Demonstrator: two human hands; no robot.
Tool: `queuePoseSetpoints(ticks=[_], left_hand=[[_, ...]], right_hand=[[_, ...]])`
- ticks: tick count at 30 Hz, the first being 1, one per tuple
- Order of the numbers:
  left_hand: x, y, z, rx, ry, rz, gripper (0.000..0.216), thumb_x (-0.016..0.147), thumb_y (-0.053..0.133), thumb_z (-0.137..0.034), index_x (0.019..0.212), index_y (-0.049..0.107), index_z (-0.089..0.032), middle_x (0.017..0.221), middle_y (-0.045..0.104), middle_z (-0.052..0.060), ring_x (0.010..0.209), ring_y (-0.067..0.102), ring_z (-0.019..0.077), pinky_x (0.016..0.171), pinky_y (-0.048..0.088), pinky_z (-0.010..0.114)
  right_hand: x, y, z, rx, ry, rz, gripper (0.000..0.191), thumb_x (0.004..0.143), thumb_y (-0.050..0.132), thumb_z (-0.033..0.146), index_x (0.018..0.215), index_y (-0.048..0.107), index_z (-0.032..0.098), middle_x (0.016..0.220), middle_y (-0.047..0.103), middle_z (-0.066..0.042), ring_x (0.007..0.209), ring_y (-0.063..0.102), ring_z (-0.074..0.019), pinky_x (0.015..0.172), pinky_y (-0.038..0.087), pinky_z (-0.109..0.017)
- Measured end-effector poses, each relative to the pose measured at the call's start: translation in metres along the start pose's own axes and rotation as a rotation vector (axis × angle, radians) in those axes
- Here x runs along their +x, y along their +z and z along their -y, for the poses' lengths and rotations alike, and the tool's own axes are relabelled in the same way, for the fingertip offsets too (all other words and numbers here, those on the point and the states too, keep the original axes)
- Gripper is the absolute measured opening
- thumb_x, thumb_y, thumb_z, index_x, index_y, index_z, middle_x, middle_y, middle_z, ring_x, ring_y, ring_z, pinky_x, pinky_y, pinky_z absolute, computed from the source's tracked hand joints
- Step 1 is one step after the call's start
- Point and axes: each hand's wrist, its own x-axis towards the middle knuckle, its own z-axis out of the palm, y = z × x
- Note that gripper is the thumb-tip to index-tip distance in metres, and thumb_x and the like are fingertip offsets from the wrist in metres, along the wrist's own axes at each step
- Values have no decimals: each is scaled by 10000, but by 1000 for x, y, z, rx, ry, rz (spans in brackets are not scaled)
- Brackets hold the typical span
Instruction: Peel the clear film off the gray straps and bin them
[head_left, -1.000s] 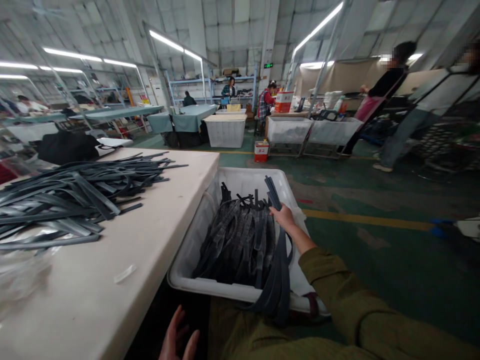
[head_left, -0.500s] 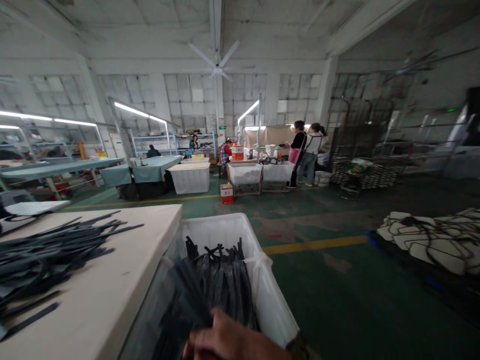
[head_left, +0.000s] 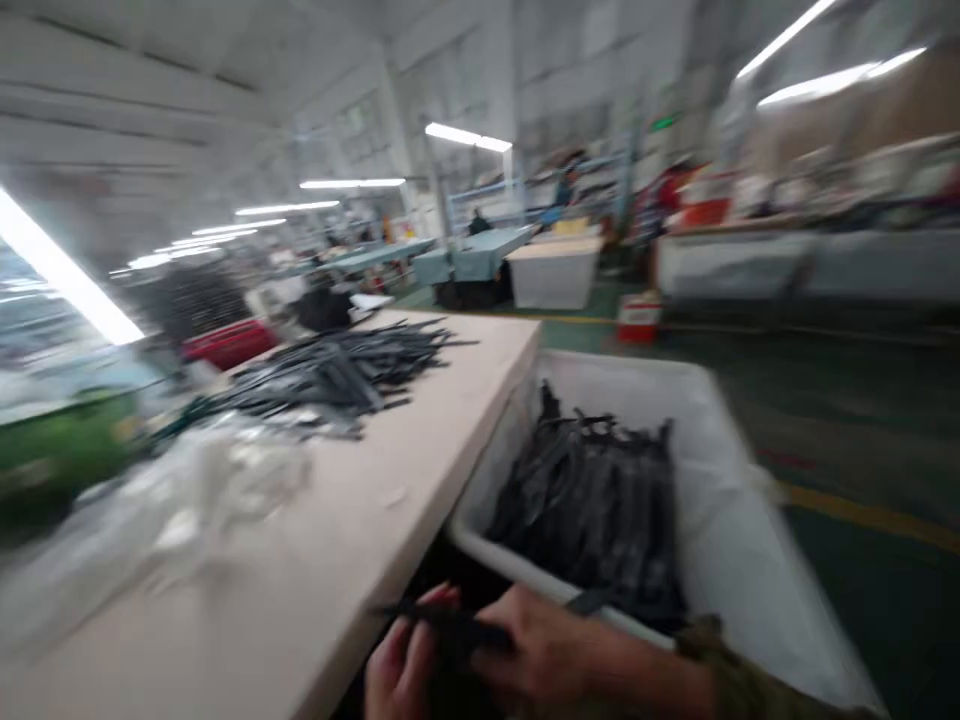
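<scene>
At the bottom of the view, beside the table's edge, my left hand and my right hand are close together, both closed on black strips. Motion blur and my fingers hide how many strips I hold. Just beyond my right hand stands a white plastic bin, in which many dark strips lie side by side. A looser pile of dark grey strips is spread on the pale-topped table to the left.
Crumpled clear plastic lies on the table's near left part, by a green thing. Farther off are covered tables, a pale-lidded white bin, a red-and-white box and a blurred person.
My view has swung left and down. The strips in my right hand, formerly over the bin, are now beside the table's edge. My left hand has come into view, also holding them.
</scene>
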Motion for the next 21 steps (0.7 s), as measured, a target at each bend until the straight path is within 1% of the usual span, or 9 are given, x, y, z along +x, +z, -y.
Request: queuePoseSetpoints(ticks=[1, 2, 3, 7, 10, 12, 15, 17, 21], left_hand=[[-15, -25, -4, 19, 3, -59, 387, 815, 695, -532, 949, 746, -172, 958, 746, 88, 920, 676, 258, 833, 557, 391], [-26, -42, -9, 45, -6, 35, 420, 778, 720, -555, 905, 764, -156, 885, 756, 93, 889, 680, 274, 810, 553, 384], [-34, -53, -14, 66, 29, 45, 444, 780, 704, -574, 879, 774, -147, 840, 758, 90, 848, 677, 268, 787, 543, 369], [-38, -77, -26, 57, 99, 69, 456, 897, 565, -540, 1007, 776, -151, 959, 777, 107, 907, 688, 247, 849, 523, 348], [-31, -103, -34, 101, 123, 0, 434, 911, 549, -506, 1042, 763, -151, 1003, 778, 120, 941, 700, 251, 878, 529, 352], [-16, -131, -43, 253, 142, -82, 413, 899, 560, -491, 1045, 760, -161, 993, 784, 111, 939, 711, 252, 877, 539, 351], [27, -177, -69, 594, 159, -245, 345, 881, 581, -435, 1049, 760, -193, 1012, 784, 92, 945, 715, 252, 873, 539, 348], [62, -206, -90, 682, 149, -357, 356, 840, 650, -382, 1135, 727, -197, 1084, 763, 108, 1017, 694, 275, 931, 507, 375], [128, -249, -120, 771, 98, -616, 452, 788, 734, -335, 1200, 664, -165, 1326, 635, 172, 1276, 540, 322, 1089, 371, 422]], right_hand=[[8, 10, -3, 23, 14, 65, 465, 899, 593, 590, 785, 648, 142, 590, 566, 32, 508, 531, -112, 460, 386, -209], [16, 15, -7, 44, 44, 113, 527, 880, 563, 653, 762, 637, 144, 542, 545, 31, 474, 506, -109, 442, 359, -210], [24, 16, -12, 67, 83, 156, 578, 863, 534, 705, 769, 633, 144, 522, 546, 23, 459, 498, -112, 437, 356, -212], [45, 3, -34, 173, 186, 308, 646, 793, 556, 780, 864, 660, 146, 548, 589, -8, 468, 506, -124, 455, 390, -218], [45, 0, -43, 255, 251, 252, 656, 737, 600, 802, 893, 678, 170, 604, 620, -27, 506, 542, -146, 461, 415, -228], [44, 2, -47, 322, 295, 181, 650, 721, 615, 805, 879, 682, 178, 610, 623, -31, 507, 549, -151, 449, 408, -231], [46, 8, -53, 391, 337, 55, 569, 756, 639, 735, 866, 686, 179, 600, 619, -25, 497, 551, -149, 456, 408, -238], [48, 10, -59, 381, 325, 1, 520, 765, 652, 693, 841, 686, 179, 575, 616, -22, 486, 553, -152, 466, 418, -247], [55, 9, -73, 345, 335, 8, 556, 689, 670, 724, 802, 693, 180, 563, 628, -43, 486, 577, -174, 450, 433, -253]])
